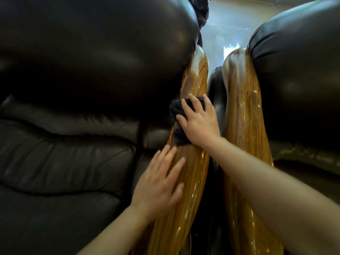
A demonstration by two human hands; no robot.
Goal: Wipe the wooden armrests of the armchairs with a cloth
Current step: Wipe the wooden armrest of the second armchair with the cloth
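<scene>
Two glossy wooden armrests run side by side up the middle of the head view, the left armrest [191,162] belonging to the left armchair and the right armrest [244,126] to the right one. My right hand [199,122] presses a dark cloth [177,111] flat onto the left armrest, about halfway along it. My left hand [160,183] rests flat, fingers spread, on the same armrest nearer to me, holding nothing.
Dark leather cushions of the left armchair [73,89] and the right armchair [298,80] bulge over the armrests' outer sides. A narrow dark gap [215,181] separates the two armrests. A pale floor [226,24] shows beyond.
</scene>
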